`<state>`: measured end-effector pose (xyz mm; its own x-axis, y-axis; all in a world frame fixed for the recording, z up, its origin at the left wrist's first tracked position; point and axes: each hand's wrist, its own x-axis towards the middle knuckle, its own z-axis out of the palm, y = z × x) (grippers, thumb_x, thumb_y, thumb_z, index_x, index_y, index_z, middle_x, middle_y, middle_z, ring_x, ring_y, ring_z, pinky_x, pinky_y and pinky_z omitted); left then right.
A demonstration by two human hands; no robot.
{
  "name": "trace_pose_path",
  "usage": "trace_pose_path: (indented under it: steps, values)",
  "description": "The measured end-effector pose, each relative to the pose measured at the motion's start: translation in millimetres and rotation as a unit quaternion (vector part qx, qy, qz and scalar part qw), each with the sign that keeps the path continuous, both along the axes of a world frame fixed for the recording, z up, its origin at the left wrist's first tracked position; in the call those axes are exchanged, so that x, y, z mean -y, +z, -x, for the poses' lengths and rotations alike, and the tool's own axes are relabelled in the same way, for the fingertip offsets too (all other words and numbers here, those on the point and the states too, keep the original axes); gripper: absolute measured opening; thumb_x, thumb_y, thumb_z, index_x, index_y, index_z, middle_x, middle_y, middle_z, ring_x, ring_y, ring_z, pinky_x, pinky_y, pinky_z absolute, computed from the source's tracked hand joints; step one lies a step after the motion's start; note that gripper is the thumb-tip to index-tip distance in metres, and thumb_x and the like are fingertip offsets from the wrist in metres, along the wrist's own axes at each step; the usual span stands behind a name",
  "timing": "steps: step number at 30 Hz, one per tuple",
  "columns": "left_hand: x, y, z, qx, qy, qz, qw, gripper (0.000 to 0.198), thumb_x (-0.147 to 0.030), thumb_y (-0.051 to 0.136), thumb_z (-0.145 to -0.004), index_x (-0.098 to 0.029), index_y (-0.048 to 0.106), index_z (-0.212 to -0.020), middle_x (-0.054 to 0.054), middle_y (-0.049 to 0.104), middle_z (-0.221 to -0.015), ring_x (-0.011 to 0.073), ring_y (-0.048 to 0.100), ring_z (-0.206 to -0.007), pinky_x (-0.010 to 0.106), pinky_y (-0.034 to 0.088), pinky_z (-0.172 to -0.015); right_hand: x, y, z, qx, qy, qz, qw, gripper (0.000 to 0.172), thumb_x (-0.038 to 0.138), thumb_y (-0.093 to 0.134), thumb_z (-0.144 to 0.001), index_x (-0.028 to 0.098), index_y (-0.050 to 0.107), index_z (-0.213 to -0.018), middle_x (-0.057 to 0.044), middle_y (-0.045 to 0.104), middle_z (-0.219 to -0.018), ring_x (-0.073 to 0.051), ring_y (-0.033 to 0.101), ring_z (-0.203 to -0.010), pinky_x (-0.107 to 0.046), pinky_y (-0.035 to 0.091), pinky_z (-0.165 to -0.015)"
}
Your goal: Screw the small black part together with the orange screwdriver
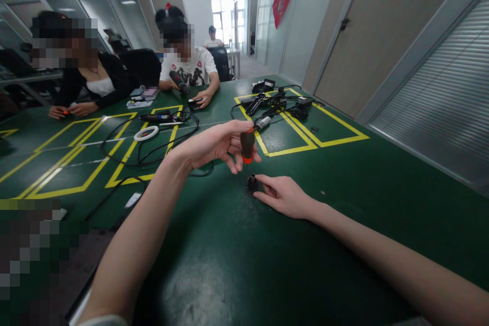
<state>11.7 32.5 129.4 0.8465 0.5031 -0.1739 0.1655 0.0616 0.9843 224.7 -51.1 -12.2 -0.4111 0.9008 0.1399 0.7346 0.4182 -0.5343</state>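
My left hand [229,146] is closed around a screwdriver [247,145] with a dark handle and orange-red ends, held upright with its thin shaft pointing down. Directly below the shaft, a small black part [252,186] with a short metallic tube on top stands on the green table [214,244]. The thumb and forefinger of my right hand [282,194] pinch this part from the right side. Whether the screwdriver's tip touches the part cannot be made out.
Black cables and devices [271,102] lie at the back right within yellow tape outlines. A white ring [146,133] and looped cable lie at the left. Across the table, a person in a white shirt [191,66] holds a dark tool; another person [95,81] sits left.
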Motion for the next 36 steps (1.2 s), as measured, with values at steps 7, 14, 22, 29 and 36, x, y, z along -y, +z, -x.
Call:
trace_pose_path:
  steps: [7,14,22,29,36]
  values:
    - [2.6,-0.5,-2.8,-0.015,0.062,-0.07,0.996,0.057,-0.07,0.069,-0.083,-0.013,0.067,-0.089,0.007,0.07,-0.077,0.0117,0.059,-0.054,0.021,0.046,-0.047,1.6,2.5,1.0,0.0,-0.003,0.015,1.0,0.03,0.032,0.063,-0.099,0.018,0.067,-0.125,0.006,0.055,-0.063,-0.014,0.05,-0.055,-0.025,0.031,-0.058]
    - [3.3,-3.0,-6.0,-0.009,0.056,-0.041,0.998,0.059,-0.07,0.065,-0.087,-0.012,0.069,-0.085,0.01,0.073,-0.084,0.0115,0.062,-0.055,0.022,0.05,-0.05,1.4,1.7,0.5,-0.007,0.002,0.008,1.0,0.03,0.031,0.062,-0.099,0.018,0.066,-0.125,0.006,0.054,-0.062,-0.014,0.049,-0.054,-0.025,0.03,-0.058]
    - [5.0,2.0,-4.2,0.038,0.034,-0.031,0.998,0.047,-0.056,0.073,-0.087,-0.009,0.07,-0.088,0.012,0.075,-0.09,0.0082,0.057,-0.05,0.02,0.046,-0.045,0.8,0.6,0.1,-0.003,0.0,0.003,1.0,0.03,0.032,0.063,-0.098,0.019,0.067,-0.124,0.006,0.055,-0.062,-0.013,0.051,-0.054,-0.025,0.031,-0.058]
    - [3.5,1.6,-3.1,0.039,0.039,0.022,0.998,0.056,-0.067,0.061,-0.09,-0.011,0.07,-0.093,0.009,0.072,-0.084,0.012,0.062,-0.054,0.023,0.052,-0.052,0.9,0.7,0.1,0.003,-0.004,0.006,1.0,0.031,0.033,0.062,-0.098,0.018,0.067,-0.125,0.005,0.056,-0.062,-0.014,0.051,-0.054,-0.025,0.031,-0.058]
    - [2.3,1.0,-1.7,0.029,0.047,-0.004,0.998,0.046,-0.057,0.066,-0.091,-0.012,0.07,-0.097,0.007,0.071,-0.087,0.0107,0.061,-0.057,0.021,0.049,-0.052,1.0,1.3,-0.1,-0.003,0.002,0.004,1.0,0.029,0.033,0.062,-0.099,0.019,0.067,-0.123,0.006,0.054,-0.062,-0.013,0.05,-0.054,-0.025,0.031,-0.057]
